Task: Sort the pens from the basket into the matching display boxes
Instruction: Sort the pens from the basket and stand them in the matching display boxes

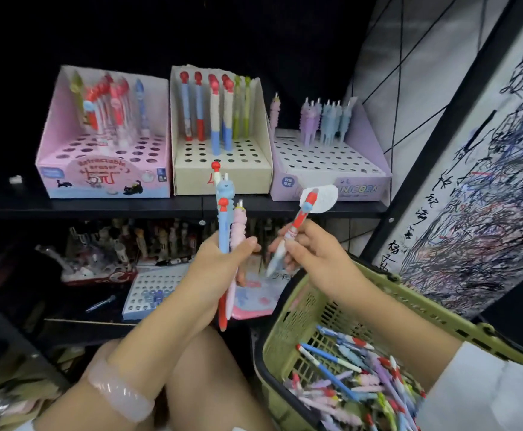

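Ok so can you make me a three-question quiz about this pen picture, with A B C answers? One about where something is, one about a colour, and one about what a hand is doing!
1. Where is the green basket?
A. On the top shelf
B. Low at the right, beside the person
C. Inside the pink box

2. What colour is the leftmost display box?
A. Pink
B. Black
C. Orange

3. What is the right hand doing?
A. Lying flat and empty
B. Pressing a box
C. Holding one red and white pen

Answers:
1 B, it sits below the shelves with loose pens inside.
2 A, its front and walls are pink.
3 C, the fingers pinch that single pen.
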The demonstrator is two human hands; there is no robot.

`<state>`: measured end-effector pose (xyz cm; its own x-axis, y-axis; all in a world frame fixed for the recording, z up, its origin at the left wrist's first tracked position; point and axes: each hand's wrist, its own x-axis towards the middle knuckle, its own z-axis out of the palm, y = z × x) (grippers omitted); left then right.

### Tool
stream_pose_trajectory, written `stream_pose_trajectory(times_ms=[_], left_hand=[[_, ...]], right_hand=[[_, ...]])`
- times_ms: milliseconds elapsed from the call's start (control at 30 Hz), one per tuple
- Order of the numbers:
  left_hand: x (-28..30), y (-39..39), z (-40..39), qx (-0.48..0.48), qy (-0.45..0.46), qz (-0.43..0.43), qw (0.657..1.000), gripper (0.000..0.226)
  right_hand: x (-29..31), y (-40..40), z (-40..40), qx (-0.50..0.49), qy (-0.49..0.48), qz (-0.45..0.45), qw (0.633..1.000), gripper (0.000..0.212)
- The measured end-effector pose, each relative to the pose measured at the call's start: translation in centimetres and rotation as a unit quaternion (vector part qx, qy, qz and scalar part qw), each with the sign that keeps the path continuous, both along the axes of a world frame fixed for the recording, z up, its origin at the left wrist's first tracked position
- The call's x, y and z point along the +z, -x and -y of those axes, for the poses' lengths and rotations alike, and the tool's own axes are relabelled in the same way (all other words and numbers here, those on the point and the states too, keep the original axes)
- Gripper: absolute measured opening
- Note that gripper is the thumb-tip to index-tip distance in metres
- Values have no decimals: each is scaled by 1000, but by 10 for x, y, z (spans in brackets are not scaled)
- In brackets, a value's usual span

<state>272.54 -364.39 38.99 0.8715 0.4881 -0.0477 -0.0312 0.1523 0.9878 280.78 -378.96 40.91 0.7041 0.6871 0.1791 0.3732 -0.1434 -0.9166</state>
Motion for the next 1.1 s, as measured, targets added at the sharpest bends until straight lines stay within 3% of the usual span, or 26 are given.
stream_pose_trajectory(times_ms=[167, 300, 433, 667, 833, 1100], left_hand=[[2, 15, -19, -19, -59, 15, 998, 3], [11, 24, -37, 22, -96, 35, 995, 5], [17, 31, -58, 49, -97, 41, 993, 8], [25, 39, -98, 109, -85, 51, 989, 14], [34, 47, -132, 140, -79, 70, 985, 20], [35, 66, -162, 167, -35, 89, 981, 15]], right_hand=[[16, 10, -36, 66, -89, -160, 981, 13], [31, 16, -62, 51, -100, -169, 979, 12], [55, 12, -85, 2, -194, -179, 965, 11], [95, 7, -135, 11, -195, -60, 979, 9], [133, -6, -187, -17, -157, 89, 983, 5], [122, -2, -250, 35, -104, 188, 976, 17]])
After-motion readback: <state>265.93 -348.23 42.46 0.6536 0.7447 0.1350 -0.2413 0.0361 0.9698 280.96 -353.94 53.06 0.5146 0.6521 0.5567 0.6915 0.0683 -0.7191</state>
